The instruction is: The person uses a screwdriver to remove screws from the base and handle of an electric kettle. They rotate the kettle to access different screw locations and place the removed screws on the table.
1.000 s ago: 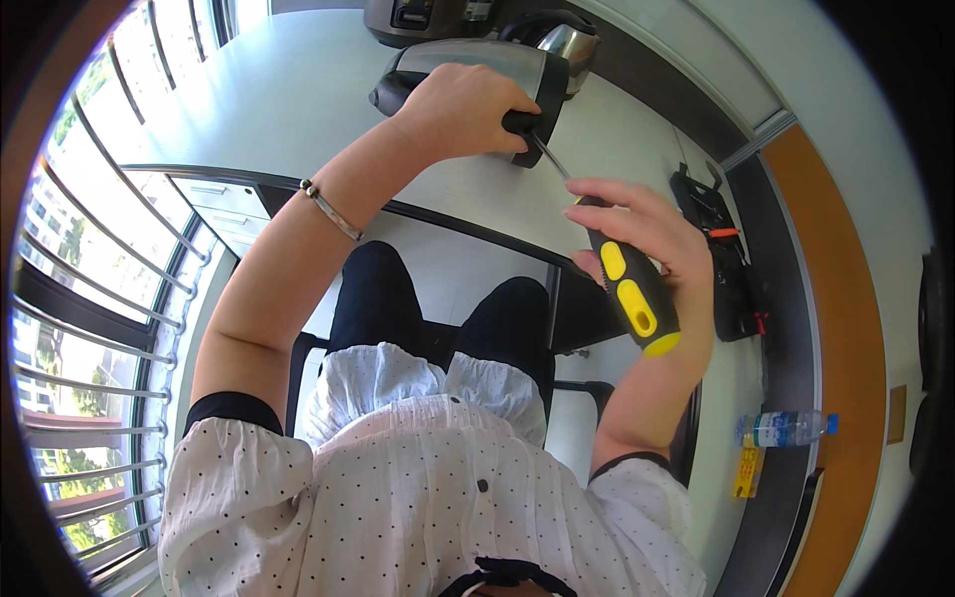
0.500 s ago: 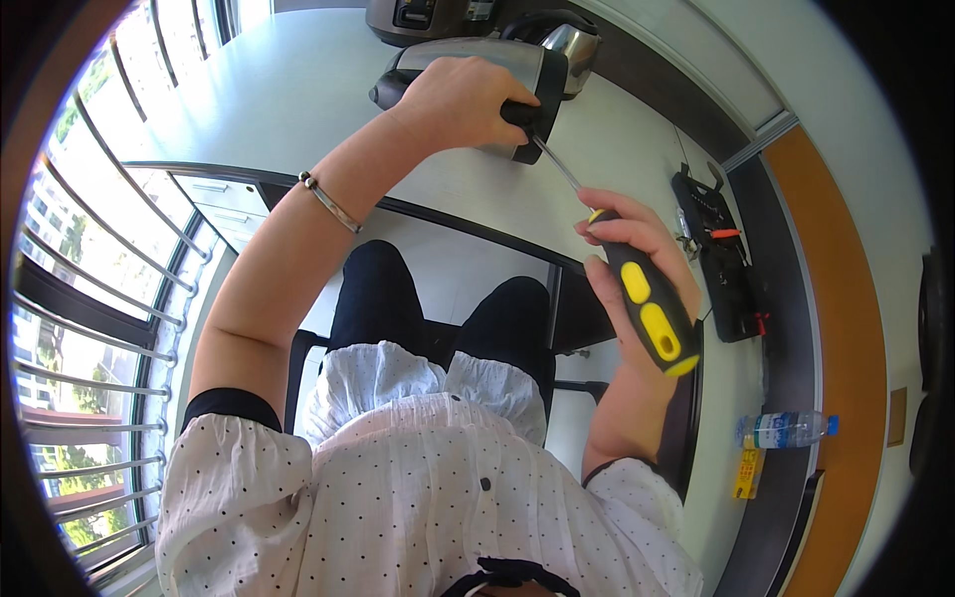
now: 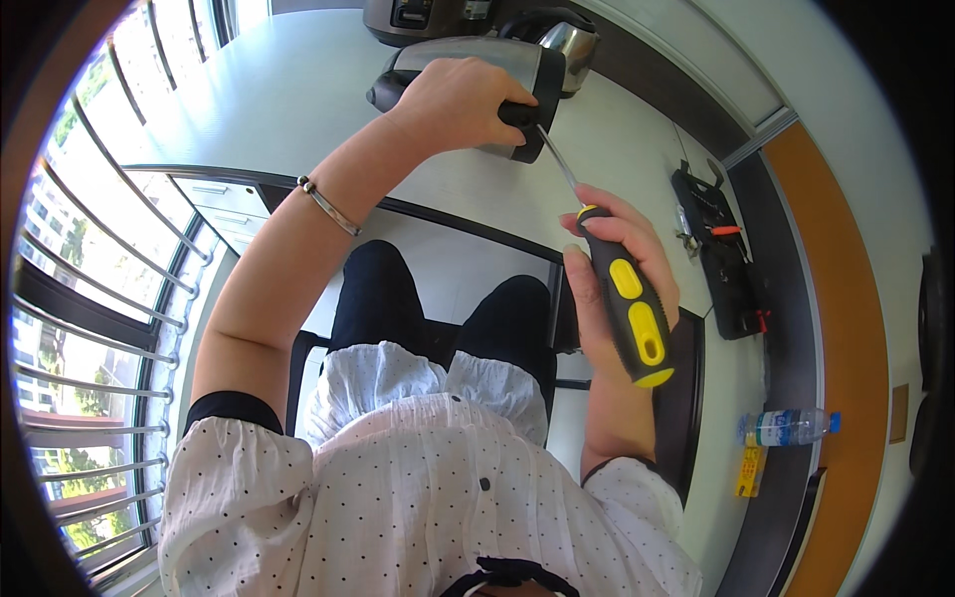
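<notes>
No text, number or sign can be read. A blue-and-white label is carried by the bottle at the lower right of the frame; its print is too small. Dark marks, likewise illegible, are borne by the yellow box just below. A pale sticker is seen on the appliance at the top edge.

On the pale, smooth-topped table, a grey-and-black cylindrical appliance lies sideways beneath the bare left hand, a silver metal kettle behind its right end. A black-and-yellow screwdriver slants from that end into the bare right hand. Farther right sits a flat black tool case, with a clear plastic bottle and small yellow box side by side nearer the person.
</notes>
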Tool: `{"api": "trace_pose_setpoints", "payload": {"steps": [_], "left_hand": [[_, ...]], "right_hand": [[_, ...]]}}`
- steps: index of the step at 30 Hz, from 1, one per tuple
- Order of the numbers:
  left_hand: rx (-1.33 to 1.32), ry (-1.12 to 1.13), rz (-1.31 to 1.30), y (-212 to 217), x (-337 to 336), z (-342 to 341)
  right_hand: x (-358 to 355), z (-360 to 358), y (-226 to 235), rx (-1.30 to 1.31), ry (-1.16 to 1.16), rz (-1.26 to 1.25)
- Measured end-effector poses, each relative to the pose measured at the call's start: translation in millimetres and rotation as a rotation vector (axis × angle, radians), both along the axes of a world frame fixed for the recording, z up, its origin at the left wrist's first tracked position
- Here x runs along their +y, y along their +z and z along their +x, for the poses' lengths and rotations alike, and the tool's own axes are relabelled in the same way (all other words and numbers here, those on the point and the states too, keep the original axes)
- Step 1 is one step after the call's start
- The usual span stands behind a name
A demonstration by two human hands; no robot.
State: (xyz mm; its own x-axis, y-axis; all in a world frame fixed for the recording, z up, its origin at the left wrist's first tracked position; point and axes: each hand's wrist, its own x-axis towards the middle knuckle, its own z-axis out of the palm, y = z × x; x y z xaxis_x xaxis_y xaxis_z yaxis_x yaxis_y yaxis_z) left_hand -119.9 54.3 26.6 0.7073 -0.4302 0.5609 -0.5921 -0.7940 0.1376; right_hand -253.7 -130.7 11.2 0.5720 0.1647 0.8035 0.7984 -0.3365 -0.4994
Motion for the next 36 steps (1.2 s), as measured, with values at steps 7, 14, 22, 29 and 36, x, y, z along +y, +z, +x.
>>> {"api": "trace_pose_setpoints", "payload": {"steps": [7, 14, 22, 29, 36], "left_hand": [[0.012, 0.015, 0.019, 0.8, -1.0, -3.0], [-0.005, 0.023, 0.019, -1.7, -0.2, -2.7], [0.048, 0.028, 0.037, 4.1, -3.9, -7.1], [-0.017, 0.005, 0.028, 1.1, -3.1, -6.2], [0.023, -0.028, 0.002, 3.3, -2.6, -3.4]], "right_hand": [[1.4, 7.6, -7.3, -0.012, 0.01, -0.003], [12.1, 10.9, -10.7, -0.053, -0.062, 0.002], [25.2, 20.1, -8.0, -0.297, -0.051, -0.126], [38.0, 37.5, -14.8, -0.226, 0.294, 0.292], [53.2, 52.3, -16.2, -0.508, 0.25, 0.097]]}}
